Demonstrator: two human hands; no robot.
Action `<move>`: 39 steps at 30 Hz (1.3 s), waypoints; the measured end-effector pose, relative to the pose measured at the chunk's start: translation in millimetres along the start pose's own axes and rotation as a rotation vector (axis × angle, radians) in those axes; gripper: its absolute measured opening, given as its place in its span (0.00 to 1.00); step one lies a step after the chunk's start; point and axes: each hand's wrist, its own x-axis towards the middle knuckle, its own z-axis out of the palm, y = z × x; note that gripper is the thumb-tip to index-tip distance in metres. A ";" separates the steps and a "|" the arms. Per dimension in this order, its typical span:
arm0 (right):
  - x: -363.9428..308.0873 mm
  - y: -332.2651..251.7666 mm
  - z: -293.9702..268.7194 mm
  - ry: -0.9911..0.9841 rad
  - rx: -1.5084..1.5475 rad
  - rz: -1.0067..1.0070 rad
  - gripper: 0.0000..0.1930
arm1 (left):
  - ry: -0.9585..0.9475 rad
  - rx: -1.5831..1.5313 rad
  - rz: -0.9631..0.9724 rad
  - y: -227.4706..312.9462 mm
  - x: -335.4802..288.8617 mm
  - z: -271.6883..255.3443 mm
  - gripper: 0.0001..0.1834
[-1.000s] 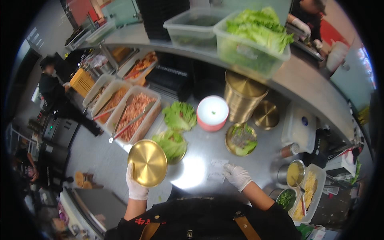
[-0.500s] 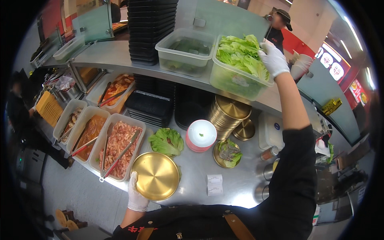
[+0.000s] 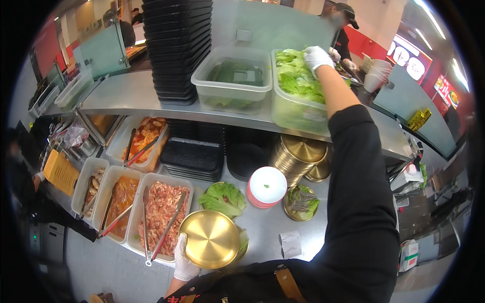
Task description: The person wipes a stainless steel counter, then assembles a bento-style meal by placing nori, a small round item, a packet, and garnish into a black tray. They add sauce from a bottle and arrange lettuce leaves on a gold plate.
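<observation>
My left hand [image 3: 185, 260], in a white glove, grips the edge of an empty gold metal plate [image 3: 209, 239] with the thumb on top. The plate hovers over the counter's front edge, partly covering another dish with green leaf under it. Up on the shelf, my right hand [image 3: 317, 59], gloved too, is curled in at the top of the green lettuce [image 3: 295, 76] in a clear plastic tub [image 3: 298, 113]. Its fingertips are partly hidden among the leaves. Just beyond the held plate lies a lettuce leaf portion [image 3: 222, 198] on a dish.
Left stand tubs of raw sliced meat [image 3: 164, 204] with tongs and sauced meat [image 3: 124, 202]. Ahead are black trays [image 3: 192, 156], a white-and-pink bowl stack [image 3: 267, 186], stacked gold plates [image 3: 298, 156] and a small leaf dish [image 3: 302, 202]. A receipt [image 3: 290, 244] lies nearby. A co-worker [image 3: 343, 30] stands beyond.
My right hand has shifted left across the lettuce, from the tub's right rim further over the leaves. The view has turned slightly; my left hand still holds the gold plate.
</observation>
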 end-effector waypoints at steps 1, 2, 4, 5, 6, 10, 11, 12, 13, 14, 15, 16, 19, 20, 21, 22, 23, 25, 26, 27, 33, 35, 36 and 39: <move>3.6 3.2 -1.6 0.098 0.008 -0.023 0.15 | 0.007 0.014 -0.021 0.0 3.2 -2.0 0.33; 4.3 10.9 -5.3 0.166 0.148 -0.028 0.16 | -0.001 0.032 0.003 -0.1 6.5 -3.1 0.33; 15.7 20.0 -15.8 0.256 0.322 -0.048 0.16 | -0.067 -0.007 0.030 -0.8 14.5 -3.2 0.32; 19.9 24.8 -21.5 0.304 0.400 -0.033 0.15 | -0.029 0.005 -0.013 -2.2 19.2 -2.2 0.32; 22.1 29.7 -27.4 0.278 0.624 -0.012 0.15 | -0.038 -0.024 -0.033 -3.0 23.7 -1.2 0.32; 13.8 36.7 -54.4 0.260 1.096 0.142 0.10 | -0.107 0.240 0.037 -2.5 36.8 4.0 0.33; 6.9 34.4 -61.1 0.267 1.171 0.114 0.10 | -0.080 0.311 0.018 -1.3 37.9 6.2 0.33; -1.9 31.0 -68.5 0.263 1.205 0.084 0.09 | -0.138 0.253 0.036 0.4 38.3 8.7 0.33; -8.9 24.8 -77.2 0.320 1.224 0.089 0.10 | -0.139 0.116 -0.024 2.1 37.7 12.1 0.33; -17.3 18.5 -86.5 0.360 1.250 0.041 0.10 | -0.155 -0.047 -0.082 3.9 36.5 15.9 0.33; -26.0 10.8 -94.8 0.397 1.277 -0.006 0.10 | -0.140 -0.044 -0.077 5.6 33.8 20.2 0.33; -35.0 3.1 -105.9 0.401 1.329 -0.040 0.12 | -0.136 -0.067 -0.069 7.1 30.4 24.6 0.32; -67.6 -21.2 -142.4 0.322 1.289 -0.186 0.13 | -0.098 -0.133 -0.046 12.5 18.5 37.3 0.31; -85.0 -28.4 -152.8 0.195 1.165 -0.365 0.12 | -0.115 -0.106 -0.017 14.3 15.8 42.4 0.30; -108.1 -36.1 -159.3 0.121 1.030 -0.454 0.11 | -0.148 -0.106 -0.002 15.6 14.0 48.1 0.29; -138.5 -45.7 -159.4 -0.036 0.991 -0.567 0.12 | -0.231 -0.077 0.003 16.3 14.0 54.7 0.29; -172.4 -60.2 -153.6 -0.190 0.963 -0.745 0.12 | -0.255 -0.071 0.013 14.6 13.0 62.9 0.29; -241.4 -106.1 -120.6 -0.256 0.761 -1.054 0.17 | -0.288 -0.053 0.036 7.2 5.8 79.5 0.29; -279.3 -122.5 -109.7 -0.260 0.567 -1.171 0.17 | -0.276 -0.006 0.070 1.7 2.0 87.7 0.29; -316.9 -150.3 -90.7 -0.556 0.313 -1.091 0.16 | -0.267 -0.087 -0.045 -1.3 -2.7 92.5 0.29; -400.5 -129.2 -31.6 -0.463 1.215 -0.764 0.26 | -0.268 0.008 0.088 -33.4 -41.7 83.0 0.29; -408.4 -102.3 -30.2 -0.401 1.358 -0.472 0.24 | -0.234 0.095 0.228 -35.2 -53.8 72.1 0.22; -416.9 -102.1 -23.5 -0.470 1.282 -0.429 0.23 | -0.248 0.332 0.407 -32.5 -56.4 66.5 0.21; -461.7 -131.5 1.1 -0.231 0.988 -0.906 0.27 | -0.248 0.045 0.353 -34.4 -62.0 60.1 0.26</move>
